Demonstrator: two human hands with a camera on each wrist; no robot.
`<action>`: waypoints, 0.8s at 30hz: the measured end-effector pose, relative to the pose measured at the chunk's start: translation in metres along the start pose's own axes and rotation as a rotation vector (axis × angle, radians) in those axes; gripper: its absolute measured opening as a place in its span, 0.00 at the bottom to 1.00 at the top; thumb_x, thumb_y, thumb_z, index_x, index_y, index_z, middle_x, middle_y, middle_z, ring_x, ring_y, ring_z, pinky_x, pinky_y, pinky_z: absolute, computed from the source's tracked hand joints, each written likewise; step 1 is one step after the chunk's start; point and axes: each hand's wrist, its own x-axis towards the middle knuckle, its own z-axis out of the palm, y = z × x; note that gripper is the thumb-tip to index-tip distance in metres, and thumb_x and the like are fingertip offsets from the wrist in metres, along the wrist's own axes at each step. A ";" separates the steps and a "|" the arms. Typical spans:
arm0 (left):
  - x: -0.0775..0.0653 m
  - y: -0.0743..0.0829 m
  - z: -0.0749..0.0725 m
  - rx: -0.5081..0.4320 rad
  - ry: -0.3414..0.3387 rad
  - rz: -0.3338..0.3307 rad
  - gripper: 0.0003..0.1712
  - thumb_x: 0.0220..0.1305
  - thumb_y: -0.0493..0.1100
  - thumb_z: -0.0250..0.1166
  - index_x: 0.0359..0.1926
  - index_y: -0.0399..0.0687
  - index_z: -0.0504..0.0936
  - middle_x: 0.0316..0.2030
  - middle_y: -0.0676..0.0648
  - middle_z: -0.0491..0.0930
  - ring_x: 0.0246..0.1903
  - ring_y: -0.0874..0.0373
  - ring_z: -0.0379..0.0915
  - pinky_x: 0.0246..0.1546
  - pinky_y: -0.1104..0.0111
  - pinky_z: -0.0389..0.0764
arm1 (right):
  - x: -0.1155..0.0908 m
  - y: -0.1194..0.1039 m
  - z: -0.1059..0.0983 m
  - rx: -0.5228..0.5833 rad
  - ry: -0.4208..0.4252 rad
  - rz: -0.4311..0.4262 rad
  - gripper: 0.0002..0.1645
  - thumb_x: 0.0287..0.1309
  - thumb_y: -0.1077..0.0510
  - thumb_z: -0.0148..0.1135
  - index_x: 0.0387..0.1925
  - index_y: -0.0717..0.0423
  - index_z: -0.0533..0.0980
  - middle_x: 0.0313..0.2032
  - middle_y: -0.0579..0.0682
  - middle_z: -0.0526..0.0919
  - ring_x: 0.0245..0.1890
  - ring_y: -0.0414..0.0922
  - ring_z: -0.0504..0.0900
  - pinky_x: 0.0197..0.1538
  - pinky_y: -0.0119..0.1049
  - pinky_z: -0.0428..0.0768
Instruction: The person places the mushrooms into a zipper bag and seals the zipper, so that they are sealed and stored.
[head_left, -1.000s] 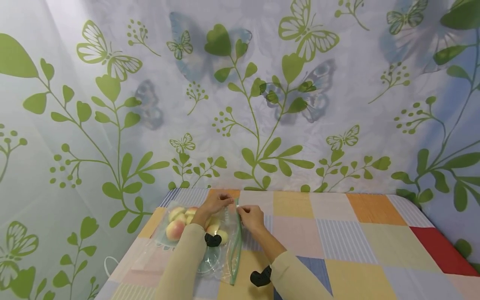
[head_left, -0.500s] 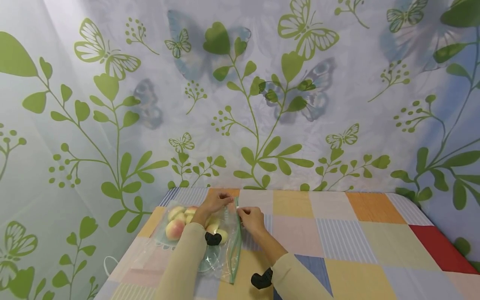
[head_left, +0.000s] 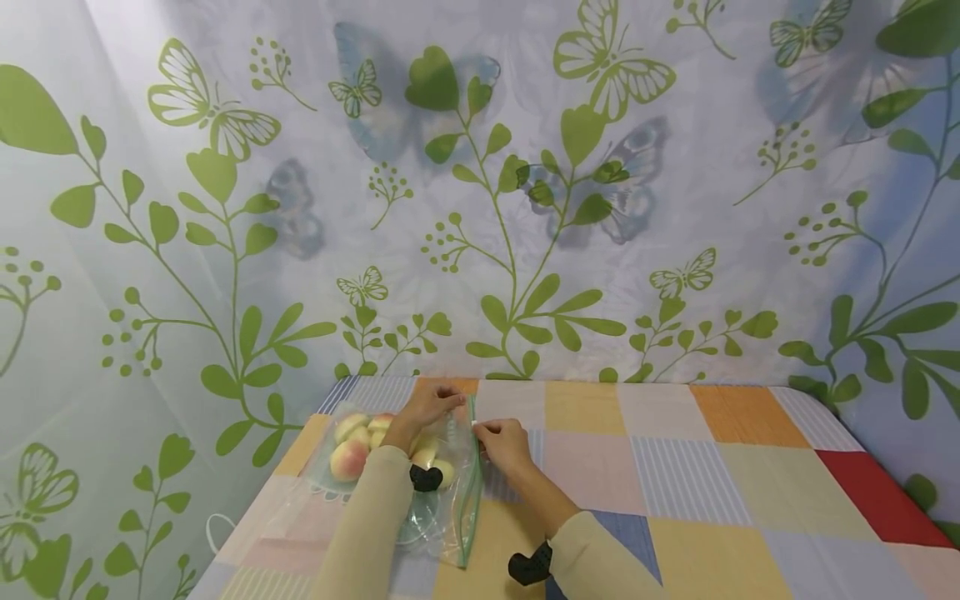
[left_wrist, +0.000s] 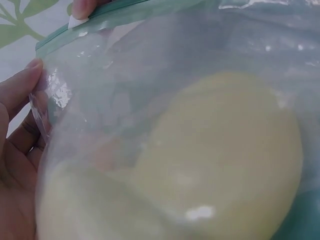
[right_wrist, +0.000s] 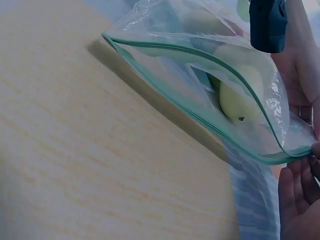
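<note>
A clear zip bag lies on the bed-like surface with several yellow, red-blushed fruits, apple-like, inside. Its green zip strip runs along the right side. Thumb and fingers of my left hand pinch the bag's far corner, at the strip's end in the left wrist view. My right hand pinches a small white slider on the strip, close to that corner. From there toward the near corner the bag's mouth gapes, and one fruit shows through it in the right wrist view.
A patchwork cloth covers the surface. Behind it hangs a curtain printed with leaves and butterflies. Black devices sit at both wrists, one the left wrist camera. A white cord loop shows at the left edge.
My right hand has slid a little toward me along the green strip, taking the slider with it. My left hand keeps its pinch on the far corner.
</note>
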 end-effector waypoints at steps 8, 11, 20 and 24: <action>0.001 -0.002 -0.001 -0.008 0.007 0.042 0.09 0.73 0.36 0.65 0.36 0.33 0.86 0.29 0.48 0.82 0.27 0.61 0.72 0.29 0.70 0.75 | -0.003 0.002 -0.002 0.000 -0.020 -0.005 0.15 0.70 0.57 0.65 0.44 0.67 0.87 0.29 0.53 0.87 0.27 0.44 0.85 0.34 0.36 0.87; 0.001 -0.002 -0.001 -0.010 0.008 0.051 0.09 0.73 0.36 0.65 0.36 0.33 0.86 0.29 0.49 0.82 0.26 0.61 0.72 0.28 0.70 0.75 | -0.004 0.003 -0.002 -0.005 -0.026 -0.016 0.15 0.70 0.58 0.65 0.44 0.67 0.87 0.29 0.53 0.87 0.28 0.45 0.85 0.34 0.38 0.87; 0.002 -0.003 0.000 0.011 0.016 0.035 0.09 0.73 0.37 0.65 0.36 0.35 0.87 0.28 0.49 0.81 0.26 0.60 0.71 0.27 0.70 0.74 | -0.008 0.006 -0.003 -0.012 -0.033 -0.023 0.14 0.69 0.58 0.66 0.44 0.67 0.87 0.28 0.50 0.86 0.28 0.44 0.85 0.33 0.36 0.87; 0.001 0.000 0.001 0.013 0.019 0.025 0.10 0.74 0.38 0.65 0.37 0.35 0.87 0.28 0.49 0.82 0.27 0.61 0.72 0.28 0.70 0.74 | -0.009 0.006 -0.003 -0.013 -0.035 -0.022 0.15 0.69 0.58 0.65 0.44 0.68 0.87 0.30 0.50 0.87 0.29 0.44 0.85 0.33 0.36 0.88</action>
